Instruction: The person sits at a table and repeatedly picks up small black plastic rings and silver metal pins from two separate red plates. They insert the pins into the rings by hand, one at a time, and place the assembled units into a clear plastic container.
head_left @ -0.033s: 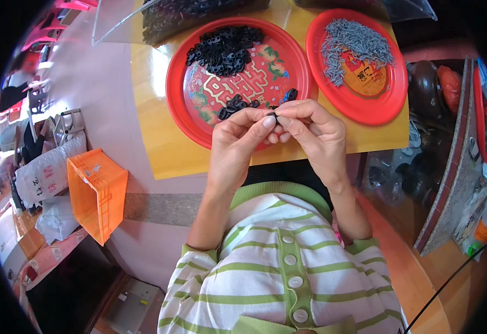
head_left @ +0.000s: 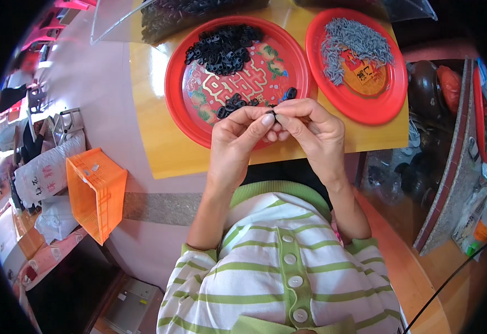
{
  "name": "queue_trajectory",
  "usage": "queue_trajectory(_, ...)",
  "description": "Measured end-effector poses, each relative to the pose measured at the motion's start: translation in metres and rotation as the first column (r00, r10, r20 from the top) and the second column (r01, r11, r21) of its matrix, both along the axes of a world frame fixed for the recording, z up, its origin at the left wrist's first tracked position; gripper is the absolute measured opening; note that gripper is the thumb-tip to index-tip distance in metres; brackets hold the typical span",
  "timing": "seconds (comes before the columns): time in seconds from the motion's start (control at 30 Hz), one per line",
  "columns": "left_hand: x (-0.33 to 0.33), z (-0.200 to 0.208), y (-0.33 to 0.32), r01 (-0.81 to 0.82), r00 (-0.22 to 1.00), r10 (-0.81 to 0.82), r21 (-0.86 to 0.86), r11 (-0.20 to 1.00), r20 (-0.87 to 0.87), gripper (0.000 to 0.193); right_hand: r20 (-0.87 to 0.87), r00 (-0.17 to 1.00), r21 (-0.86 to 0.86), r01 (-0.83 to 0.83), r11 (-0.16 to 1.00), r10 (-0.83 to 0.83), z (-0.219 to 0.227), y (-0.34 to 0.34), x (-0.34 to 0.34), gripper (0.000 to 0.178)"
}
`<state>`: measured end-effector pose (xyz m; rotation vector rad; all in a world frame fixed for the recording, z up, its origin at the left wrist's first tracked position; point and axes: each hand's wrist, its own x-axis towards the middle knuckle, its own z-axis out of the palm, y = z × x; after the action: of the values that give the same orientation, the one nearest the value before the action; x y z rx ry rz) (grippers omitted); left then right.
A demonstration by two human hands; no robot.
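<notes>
My left hand (head_left: pixel 237 139) and my right hand (head_left: pixel 315 133) meet fingertip to fingertip over the near rim of a red plate (head_left: pixel 179 94). Together they pinch one small black part (head_left: pixel 272 115). A heap of the same black parts (head_left: pixel 221 47) lies at the far side of that plate, and a few more black parts (head_left: pixel 233 106) lie just beyond my fingers. To its right, a second red plate (head_left: pixel 383 106) carries a pile of small grey pins (head_left: pixel 355 42).
Both plates sit on a yellow tabletop (head_left: pixel 154 122). A clear plastic bin (head_left: pixel 118 22) with dark parts stands at the table's far edge. An orange crate (head_left: pixel 96 192) and white sacks (head_left: pixel 45 175) are on the floor to the left. Cluttered shelving (head_left: pixel 461 167) stands on the right.
</notes>
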<state>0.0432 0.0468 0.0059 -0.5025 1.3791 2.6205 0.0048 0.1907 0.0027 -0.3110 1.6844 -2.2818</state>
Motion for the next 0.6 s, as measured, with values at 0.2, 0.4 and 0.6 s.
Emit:
queue_trajectory(0.2, -0.001, 0.002, -0.003, -0.001, 1.000, 0.000, 0.043, 0.999, 0.004, 0.014, 0.197, 0.980, 0.026, 0.016, 1.000, -0.020, 0.019, 0.001, -0.003, 0.014)
queue_trajectory(0.4, 0.005, 0.003, -0.003, -0.007, 0.999, 0.007, -0.001, 1.000, 0.034, 0.014, 0.027, 0.996, 0.123, -0.087, 0.989, 0.084, 0.012, 0.008, -0.006, 0.011)
queue_trajectory(0.6, 0.017, -0.001, -0.005, 0.011, 1.000, -0.011, -0.015, 1.000, 0.013, 0.014, 0.030, 0.998, 0.215, -0.068, 0.974, 0.063, 0.013, 0.006, 0.008, 0.008)
